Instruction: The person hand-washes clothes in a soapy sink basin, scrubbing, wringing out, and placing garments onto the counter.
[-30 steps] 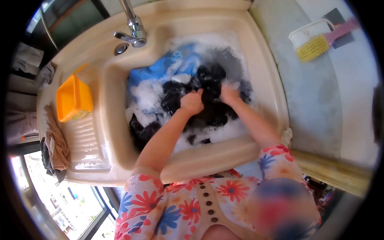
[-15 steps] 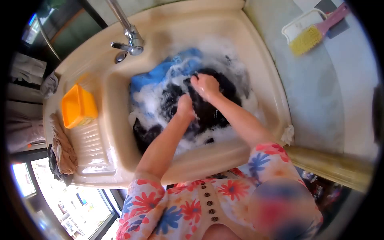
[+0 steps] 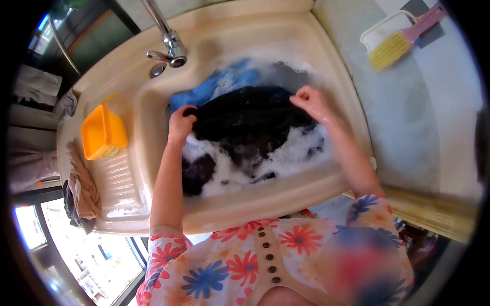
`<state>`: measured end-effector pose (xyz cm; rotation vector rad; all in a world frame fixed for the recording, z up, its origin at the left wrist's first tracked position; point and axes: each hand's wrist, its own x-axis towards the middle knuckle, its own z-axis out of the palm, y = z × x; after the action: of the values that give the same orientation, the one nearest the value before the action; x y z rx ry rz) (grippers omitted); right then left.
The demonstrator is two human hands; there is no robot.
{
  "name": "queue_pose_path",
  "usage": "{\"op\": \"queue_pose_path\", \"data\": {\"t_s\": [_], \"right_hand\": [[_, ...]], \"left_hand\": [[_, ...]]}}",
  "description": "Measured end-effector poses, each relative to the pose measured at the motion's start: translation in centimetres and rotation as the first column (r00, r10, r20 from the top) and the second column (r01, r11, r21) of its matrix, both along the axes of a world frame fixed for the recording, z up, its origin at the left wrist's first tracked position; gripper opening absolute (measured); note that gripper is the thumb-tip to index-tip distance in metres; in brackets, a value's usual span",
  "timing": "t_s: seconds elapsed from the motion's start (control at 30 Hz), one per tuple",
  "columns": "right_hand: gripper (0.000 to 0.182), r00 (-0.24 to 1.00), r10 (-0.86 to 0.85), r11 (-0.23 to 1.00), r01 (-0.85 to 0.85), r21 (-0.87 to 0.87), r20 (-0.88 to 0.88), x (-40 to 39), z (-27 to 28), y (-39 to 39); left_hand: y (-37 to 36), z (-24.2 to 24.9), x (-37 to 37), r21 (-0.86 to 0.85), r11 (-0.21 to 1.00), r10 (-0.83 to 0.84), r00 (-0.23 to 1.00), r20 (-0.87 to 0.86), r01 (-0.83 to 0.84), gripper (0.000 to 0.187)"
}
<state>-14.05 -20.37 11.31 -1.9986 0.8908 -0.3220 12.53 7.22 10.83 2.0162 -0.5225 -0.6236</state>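
Black wet cloth [image 3: 245,115] is stretched between my two hands, over the soapy water in the beige sink [image 3: 270,201]. My left hand [image 3: 181,124] is closed on its left end, near the basin's left wall. At the right end, my right hand [image 3: 312,103] pinches the cloth between thumb and fingers. Blue cloth [image 3: 224,84] lies in the suds behind the black cloth. More dark cloth [image 3: 198,173] sits low in the basin at the front left, partly under foam [image 3: 301,150].
The chrome faucet [image 3: 171,43] rises at the back left. An orange container [image 3: 104,133] stands on the ribbed drainboard [image 3: 117,181]. Brown cloth [image 3: 81,186] hangs over the left edge. A yellow-bristled brush [image 3: 390,51] with a pink handle lies at the right.
My hands have moved apart, the left one leftward and the right one rightward. The black cloth is now spread between them and raised from the suds.
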Motion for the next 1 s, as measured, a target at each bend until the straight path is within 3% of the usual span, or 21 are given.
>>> {"op": "queue_pose_path", "data": {"t_s": [0.03,0.1,0.13,0.23,0.27,0.33,0.4,0.47,0.5,0.57,0.7,0.77,0.83,0.87,0.9,0.97,1.0], "right_hand": [[0.031,0.991,0.097,0.995,-0.094,0.041,-0.093,-0.7,-1.0,0.1],[0.034,0.941,0.290,0.946,-0.253,0.203,-0.176,-1.6,-1.9,1.3],[0.036,0.911,0.333,0.939,-0.296,0.175,-0.242,-1.9,-1.8,1.9],[0.027,0.778,0.428,0.887,-0.460,0.046,-0.460,-1.2,-0.4,3.6],[0.025,0.770,0.427,0.874,-0.486,-0.002,-0.474,-1.4,-0.6,3.7],[0.020,0.757,0.419,0.840,-0.533,-0.103,-0.501,-1.3,-1.1,3.5],[0.016,0.892,0.366,0.926,-0.377,0.008,-0.267,-1.7,0.2,3.1],[0.012,0.969,0.248,0.959,-0.244,0.142,-0.014,-2.0,0.8,1.9],[0.008,0.989,0.063,0.865,-0.121,0.487,0.134,-1.7,2.9,2.4],[0.007,0.972,-0.069,0.768,-0.092,0.633,0.225,-1.1,6.7,2.7],[0.007,0.846,-0.140,0.817,-0.195,0.543,0.514,1.9,12.7,4.6],[0.006,0.794,-0.153,0.834,-0.215,0.508,0.588,3.1,15.2,4.7],[0.006,0.737,-0.064,0.914,-0.228,0.336,0.672,3.7,18.2,5.1],[0.007,0.704,0.008,0.946,-0.236,0.222,0.711,4.2,19.0,4.3],[0.008,0.716,-0.076,0.926,-0.208,0.316,0.694,4.4,20.3,4.2],[0.010,0.662,-0.101,0.928,-0.207,0.310,0.743,4.8,22.1,3.7],[0.014,0.672,-0.161,0.904,-0.194,0.381,0.723,5.0,22.6,3.0]], "left_hand": [[0.7,-2.2,0.7,0.152,0.987,-0.105,0.929,0.355,0.054,0.023],[0.1,-1.1,-0.7,0.158,0.987,-0.065,0.794,0.604,-0.040,0.026],[-0.4,-0.3,-1.6,0.150,0.985,-0.045,0.701,0.712,-0.089,0.028],[-1.6,1.1,-3.5,0.191,0.966,-0.257,0.726,0.638,0.174,0.031],[-1.5,1.2,-4.2,0.309,0.924,-0.371,0.712,0.595,0.224,0.039],[-0.7,-0.3,-3.9,0.343,0.904,-0.411,0.741,0.531,0.256,0.046],[-0.1,-0.2,-3.1,0.355,0.873,-0.470,0.773,0.426,0.335,0.059],[0.4,-0.1,-3.4,0.400,0.857,-0.495,0.736,0.461,0.326,0.056],[0.6,0.0,-3.6,0.421,0.849,-0.506,0.717,0.480,0.318,0.055],[0.4,-0.4,-3.5,0.359,0.888,-0.451,0.702,0.551,0.289,0.045],[-1.2,-1.4,-2.0,0.207,0.949,-0.316,0.759,0.570,0.240,0.023],[-2.0,0.1,-0.1,0.137,0.990,-0.082,0.906,0.416,0.026,0.019],[-1.5,6.4,1.2,-0.102,0.994,0.057,0.993,0.102,-0.047,0.020],[-1.3,9.7,0.8,-0.246,0.963,0.123,0.992,0.025,-0.113,0.020],[-1.1,12.6,0.2,-0.380,0.906,0.178,0.982,-0.060,-0.187,0.019],[-1.0,16.1,0.0,-0.503,0.844,0.186,0.981,-0.051,-0.186,0.019],[-1.5,16.4,0.3,-0.677,0.713,0.147,0.983,-0.108,-0.181,0.020]]}}
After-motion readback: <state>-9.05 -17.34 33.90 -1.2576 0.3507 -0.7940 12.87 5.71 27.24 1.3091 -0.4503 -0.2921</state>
